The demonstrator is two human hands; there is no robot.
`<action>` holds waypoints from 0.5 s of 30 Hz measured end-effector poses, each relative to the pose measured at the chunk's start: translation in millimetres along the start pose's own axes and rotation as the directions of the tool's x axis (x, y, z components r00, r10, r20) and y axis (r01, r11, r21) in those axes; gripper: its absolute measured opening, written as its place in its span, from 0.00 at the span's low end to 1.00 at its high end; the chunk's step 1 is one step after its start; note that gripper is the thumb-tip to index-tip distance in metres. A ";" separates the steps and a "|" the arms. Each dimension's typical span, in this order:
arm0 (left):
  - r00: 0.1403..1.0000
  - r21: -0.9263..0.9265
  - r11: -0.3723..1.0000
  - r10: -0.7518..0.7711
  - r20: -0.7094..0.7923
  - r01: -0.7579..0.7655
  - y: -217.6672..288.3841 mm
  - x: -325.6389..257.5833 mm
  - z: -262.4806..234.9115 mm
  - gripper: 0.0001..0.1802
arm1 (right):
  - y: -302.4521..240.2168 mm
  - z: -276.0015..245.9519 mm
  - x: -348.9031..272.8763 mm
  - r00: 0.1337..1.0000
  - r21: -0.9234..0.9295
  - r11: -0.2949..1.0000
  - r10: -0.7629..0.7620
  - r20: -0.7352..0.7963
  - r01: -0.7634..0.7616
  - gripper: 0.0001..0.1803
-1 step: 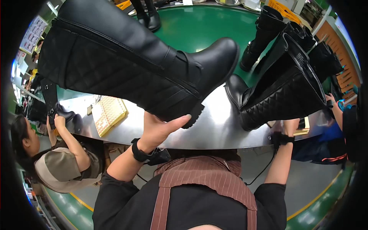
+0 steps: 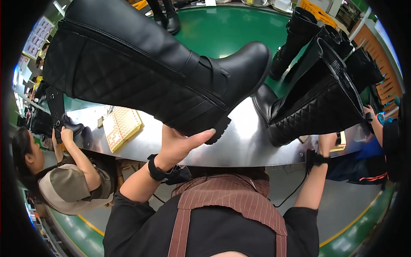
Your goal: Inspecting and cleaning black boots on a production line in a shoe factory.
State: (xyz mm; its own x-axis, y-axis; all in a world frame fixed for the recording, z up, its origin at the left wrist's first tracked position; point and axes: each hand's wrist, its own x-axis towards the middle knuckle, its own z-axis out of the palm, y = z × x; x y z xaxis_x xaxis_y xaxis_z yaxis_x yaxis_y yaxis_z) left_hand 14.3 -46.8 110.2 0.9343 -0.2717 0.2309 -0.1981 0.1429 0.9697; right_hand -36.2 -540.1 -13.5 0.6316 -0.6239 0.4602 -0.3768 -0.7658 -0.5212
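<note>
A tall black boot [image 2: 141, 64] with a side zip and quilted shaft is raised close in front of me, toe to the right. Its low heel rests in my left hand [image 2: 182, 143], with the thumb pressed along the heel and the other fingers hidden behind the boot. To the right, a second black quilted boot [image 2: 314, 109] stands upright on the metal table edge, its shaft opening tilted my way. My right hand [image 2: 326, 141] is at the lower back of that shaft, which covers the fingers. Whether they touch or hold anything does not show.
A stack of patterned yellowish paper [image 2: 122, 128] lies on the metal table strip [image 2: 205, 156]. More boots [image 2: 295, 38] stand on the green surface [image 2: 214, 30] at right. At left, a co-worker's hands [image 2: 64, 135] handle another boot. Another person's hand [image 2: 370, 113] shows far right.
The raised boot has shifted slightly to the right with my left hand. My right hand has moved very slightly too. The standing boot has hardly moved.
</note>
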 end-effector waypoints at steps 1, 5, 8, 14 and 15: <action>0.999 -0.030 0.999 0.044 0.029 -0.043 -0.1 0.3 3.7 0.27 | -10.4 -15.9 -4.6 0.994 0.049 0.998 -0.040 -0.097 0.045 0.21; 0.996 -0.047 0.997 0.066 0.066 -0.063 4.2 -0.9 8.1 0.26 | -77.6 -85.1 -47.2 0.804 0.101 0.975 -0.102 -0.585 0.197 0.12; 0.992 -0.004 0.997 0.073 0.107 -0.073 4.7 -0.2 13.1 0.25 | -132.1 -117.7 -87.1 0.823 0.465 0.696 -0.348 -0.448 0.547 0.13; 0.953 0.154 0.948 0.252 0.171 -0.278 8.7 -5.8 27.3 0.27 | -233.2 -87.6 -126.5 0.835 0.706 0.639 -0.536 0.125 0.305 0.14; 0.953 0.152 0.948 0.254 0.165 -0.279 10.5 -6.6 27.3 0.27 | -244.1 -81.5 -124.2 0.808 0.684 0.637 -0.577 0.117 0.356 0.16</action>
State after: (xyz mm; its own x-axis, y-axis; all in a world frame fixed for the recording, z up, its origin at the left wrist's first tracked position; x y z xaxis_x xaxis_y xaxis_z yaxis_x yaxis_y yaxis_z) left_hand -2.0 -69.5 121.0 0.7912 -0.3795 0.4796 -0.4937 0.0665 0.8671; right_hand -77.9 -288.3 115.1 0.8070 -0.0444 0.5889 0.4480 -0.6037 -0.6594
